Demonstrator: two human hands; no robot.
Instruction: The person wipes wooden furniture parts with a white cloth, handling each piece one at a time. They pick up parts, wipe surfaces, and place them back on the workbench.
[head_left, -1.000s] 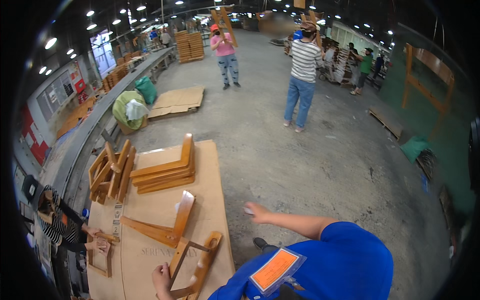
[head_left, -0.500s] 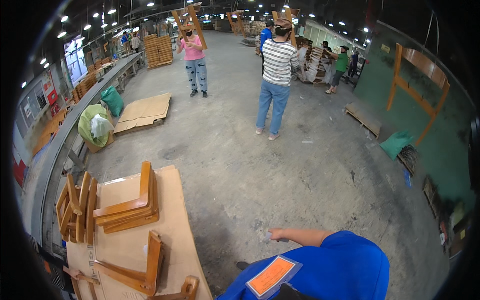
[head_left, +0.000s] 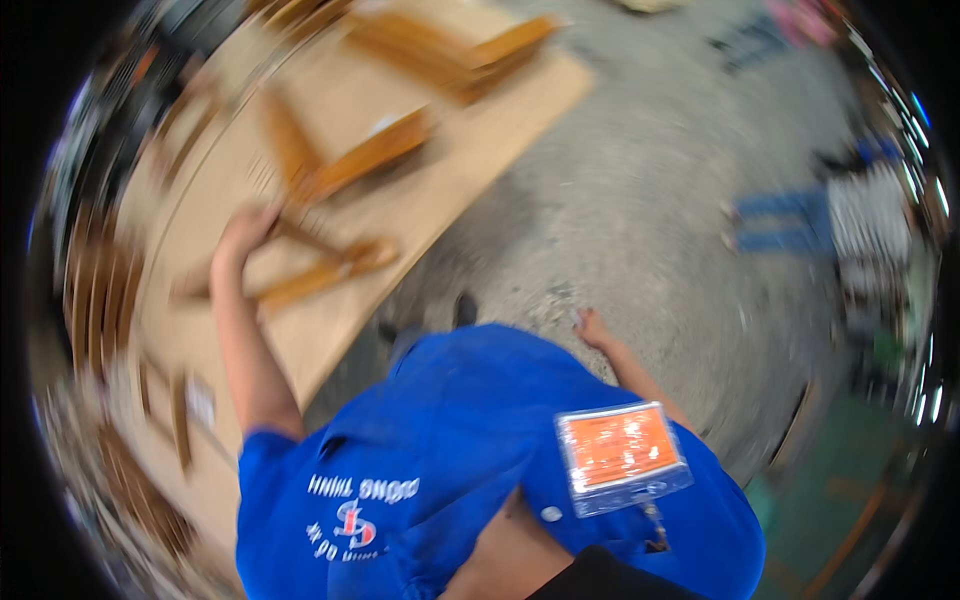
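My left hand is stretched over the cardboard-covered table. It reaches the end of an angled wooden frame piece; motion blur hides whether the fingers grip it. Just beyond lies an L-shaped wooden piece, brown and varnished. Farther along the table a small stack of similar L-shaped pieces is smeared by the motion. Low at my right side, away from the table, my right hand is closed on a small flat grey piece, its material unclear.
More wooden parts stand in a row at the left, and loose bars lie on the near cardboard. Concrete floor runs along the table's right edge. A person in a striped shirt and another in pink are farther off.
My view has swung down and turned toward the table. My left hand and arm have come into sight over the wooden pieces. My right hand still holds the small grey piece.
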